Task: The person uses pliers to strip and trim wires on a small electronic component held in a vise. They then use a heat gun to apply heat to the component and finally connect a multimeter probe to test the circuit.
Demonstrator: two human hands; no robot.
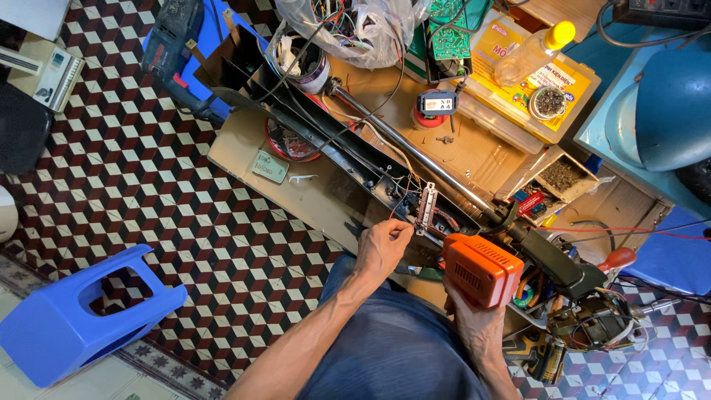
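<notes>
Patterned floor tiles [148, 178] in dark red, black and white surround a low cardboard-covered work surface [244, 141] crowded with parts.

From the head camera, a long black housing [348, 152] lies slantwise across the surface, open along its top, with a metal rod [415, 152] running just beside it. The left hand [381, 248] reaches to the near end of this housing; its fingertips are pinched together on thin wires [406, 198] close to a small pale circuit strip [426, 207] that stands in the housing. The right hand [474, 322] is wrapped around the grip of an orange power tool [480, 270], fingers closed about it, held just beside the housing's near end.

Farther back sit a clear plastic bag [370, 26] stuffed with coloured wires, a green circuit board [450, 37], a clear bottle with a yellow cap [533, 50] lying on a yellow box [544, 92], and a small open cardboard box [563, 176] of dark bits. A red-handled screwdriver [618, 259] lies to the right. A blue plastic stool [81, 315] rests on its side on the floor at lower left, well apart from the hands.
</notes>
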